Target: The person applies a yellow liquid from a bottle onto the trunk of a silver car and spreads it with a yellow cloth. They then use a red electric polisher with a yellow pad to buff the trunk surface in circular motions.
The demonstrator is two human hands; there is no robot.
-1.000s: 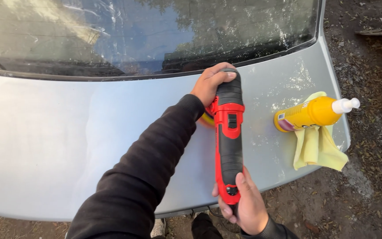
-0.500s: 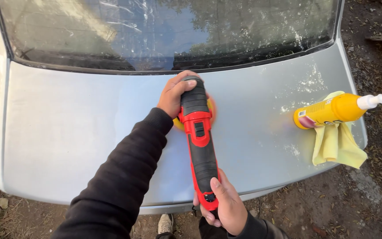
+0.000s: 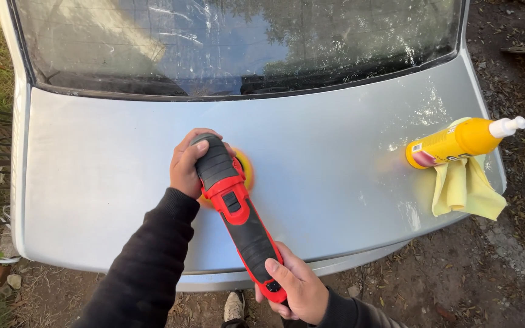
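Note:
I hold a red and black handheld polisher (image 3: 238,215) against the silver car boot lid (image 3: 104,164). My left hand (image 3: 186,164) wraps over its black head, pressing it down. A yellow-orange pad (image 3: 245,171) shows under the head, flat on the paint. My right hand (image 3: 296,291) grips the rear handle near the lid's front edge. Both sleeves are black.
A yellow bottle with a white cap (image 3: 460,141) lies on its side at the lid's right end, on a yellow cloth (image 3: 464,191) that hangs over the edge. The rear window (image 3: 238,42) is beyond. Leaf-strewn dirt (image 3: 518,255) lies to the right, grass at left.
The polisher and both hands have slid left across the lid, and the tool now angles to the upper left. The bottle and cloth stay put.

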